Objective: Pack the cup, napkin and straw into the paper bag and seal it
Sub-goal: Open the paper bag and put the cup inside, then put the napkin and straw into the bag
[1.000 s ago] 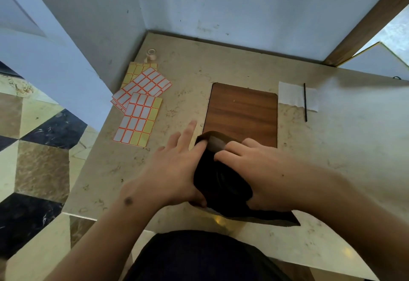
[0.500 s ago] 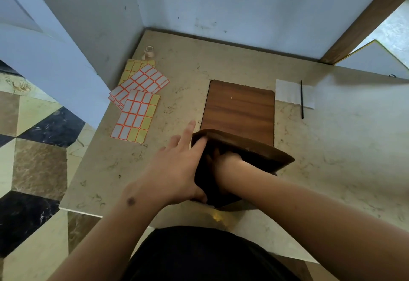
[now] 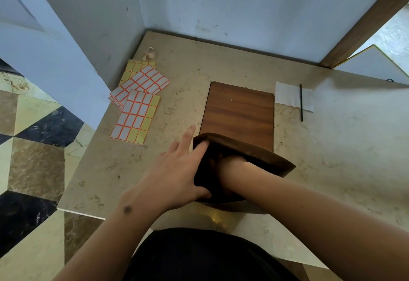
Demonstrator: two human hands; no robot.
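Hands work the brown paper bag (image 3: pixel 261 154): left hand (image 3: pixel 177 170) grips its rim, right hand (image 3: pixel 230 163) is buried inside, grip unseen.

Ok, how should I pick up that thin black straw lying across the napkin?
Pinch the black straw from above at its near end, which juts past the napkin onto bare table. It lies flat, too thin for anything but fingertips.

Matt brown paper bag (image 3: pixel 254 154) on a polished marble table (image 3: pixel 332 148) (wood-grain board (image 3: pixel 240 108), smooth).

Label sheets (image 3: pixel 139 101), tape roll (image 3: pixel 150 52), board (image 3: pixel 240 110)
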